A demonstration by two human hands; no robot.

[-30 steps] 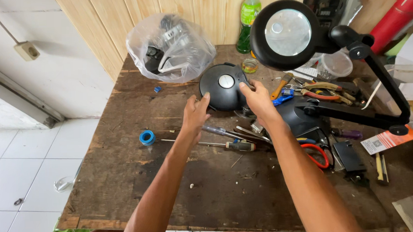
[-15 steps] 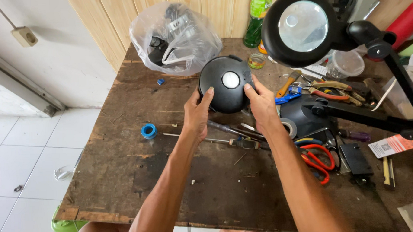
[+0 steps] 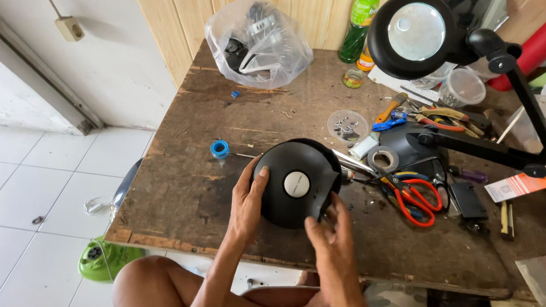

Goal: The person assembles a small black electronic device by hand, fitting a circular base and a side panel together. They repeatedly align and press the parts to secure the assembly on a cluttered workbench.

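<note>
Worn wooden workbench: left hand and right hand both grip a round black plastic housing, fingers curled on its rim.

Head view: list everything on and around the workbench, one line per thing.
round dome cover: one, black with a white centre disc, held above the near table edge
wooden table: one, dark brown, worn
plastic bag: one, clear, holding dark parts, far edge
magnifier lamp: one, black, on a jointed arm at right
bottle: one, green, against the wall
tape roll: one, blue, left of the cover
scissors: one pair, red handles, right of the cover
small dish: one, clear, holding screws
left hand: on the cover's left side
right hand: gripping the cover's lower right rim
</note>
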